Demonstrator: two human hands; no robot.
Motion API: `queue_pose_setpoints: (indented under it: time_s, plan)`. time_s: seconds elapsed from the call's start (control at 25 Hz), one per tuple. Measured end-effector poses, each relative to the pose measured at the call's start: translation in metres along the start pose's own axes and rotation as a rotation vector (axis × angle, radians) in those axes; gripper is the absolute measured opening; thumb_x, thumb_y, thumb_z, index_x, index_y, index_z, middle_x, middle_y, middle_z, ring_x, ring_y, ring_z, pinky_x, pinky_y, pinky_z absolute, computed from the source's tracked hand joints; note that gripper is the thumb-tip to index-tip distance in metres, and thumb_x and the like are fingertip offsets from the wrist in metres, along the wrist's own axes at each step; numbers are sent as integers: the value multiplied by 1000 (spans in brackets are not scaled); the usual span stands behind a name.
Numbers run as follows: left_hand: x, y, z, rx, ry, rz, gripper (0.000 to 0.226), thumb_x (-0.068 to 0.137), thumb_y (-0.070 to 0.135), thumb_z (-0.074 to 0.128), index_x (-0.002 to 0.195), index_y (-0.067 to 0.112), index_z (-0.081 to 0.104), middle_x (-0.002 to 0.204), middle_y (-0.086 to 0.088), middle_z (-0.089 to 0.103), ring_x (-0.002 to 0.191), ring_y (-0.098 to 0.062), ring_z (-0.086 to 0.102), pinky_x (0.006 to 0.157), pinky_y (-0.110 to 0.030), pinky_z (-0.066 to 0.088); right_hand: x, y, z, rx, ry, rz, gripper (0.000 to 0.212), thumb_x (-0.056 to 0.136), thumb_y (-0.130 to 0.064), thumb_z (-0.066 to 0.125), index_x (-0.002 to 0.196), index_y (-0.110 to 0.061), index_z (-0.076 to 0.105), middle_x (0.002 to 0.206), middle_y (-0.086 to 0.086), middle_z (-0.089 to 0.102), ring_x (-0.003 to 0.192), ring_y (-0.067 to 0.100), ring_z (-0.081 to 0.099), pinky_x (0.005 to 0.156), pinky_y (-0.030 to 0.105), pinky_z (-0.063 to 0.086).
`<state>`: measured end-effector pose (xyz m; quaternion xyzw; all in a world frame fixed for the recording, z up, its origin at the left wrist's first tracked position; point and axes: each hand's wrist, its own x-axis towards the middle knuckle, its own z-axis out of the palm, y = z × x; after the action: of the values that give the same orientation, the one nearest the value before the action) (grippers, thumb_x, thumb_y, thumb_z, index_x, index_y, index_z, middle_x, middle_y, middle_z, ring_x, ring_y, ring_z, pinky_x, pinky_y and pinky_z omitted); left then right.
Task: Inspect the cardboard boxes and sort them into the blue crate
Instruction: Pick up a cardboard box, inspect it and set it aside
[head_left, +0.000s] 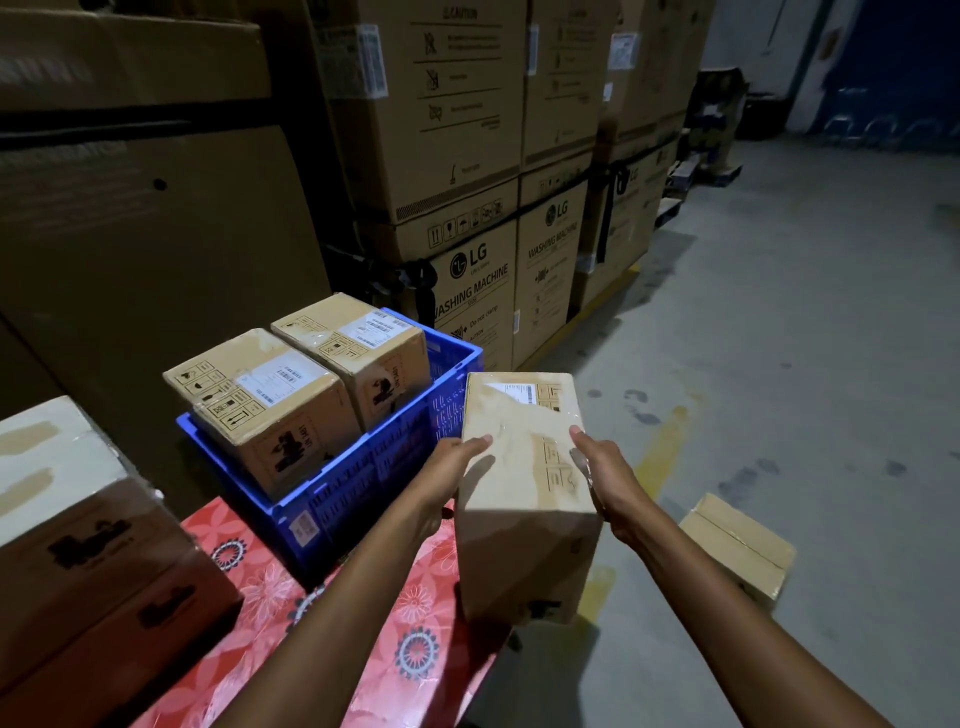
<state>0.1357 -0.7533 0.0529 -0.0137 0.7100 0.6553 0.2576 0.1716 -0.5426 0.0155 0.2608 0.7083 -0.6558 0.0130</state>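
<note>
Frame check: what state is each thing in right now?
Taped brown cardboard box: sealed, held by both hands.
Left hand: grip on box's left side.
Right hand: grip on its right side.
Blue plastic crate: holds two boxes.
Two labelled cardboard boxes: sealed, upright in crate.
Small cardboard box on floor: closed.

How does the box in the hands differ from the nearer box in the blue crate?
The held box is up between the left hand and right hand, outside the blue crate; the nearer crate box stands inside it. The held box's label sits at its far end; the nearer crate box's label is nearer mid-top. Both are brown taped cardboard with printed handling symbols.
</note>
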Motion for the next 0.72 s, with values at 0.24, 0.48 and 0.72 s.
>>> queue_pose_setpoints:
  time_s: [0.24,0.48,0.72]
  plan:
    - [20,-9,5,-192,-58,-88,53,86,9,69,136,8,51,114,-16,71,87,-26,72,60,-29,57,2,-2,4,107,-97,-10,65,77,-31,66,137,-10,48,122,11,71,102,26,75,68,37,59]
    - [33,-23,7,-230,-104,-21,77,71,10,72,142,18,45,129,-17,66,113,-34,68,76,-39,58,10,1,2,0,-114,-52,42,84,-13,57,125,-7,61,108,15,76,93,30,77,72,39,61]
    - [34,-9,5,-152,-81,-13,52,87,-1,65,136,14,54,120,-11,72,105,-28,72,80,-37,61,24,-9,4,37,-101,42,51,81,-18,61,131,-11,53,119,11,70,102,25,73,74,45,64]
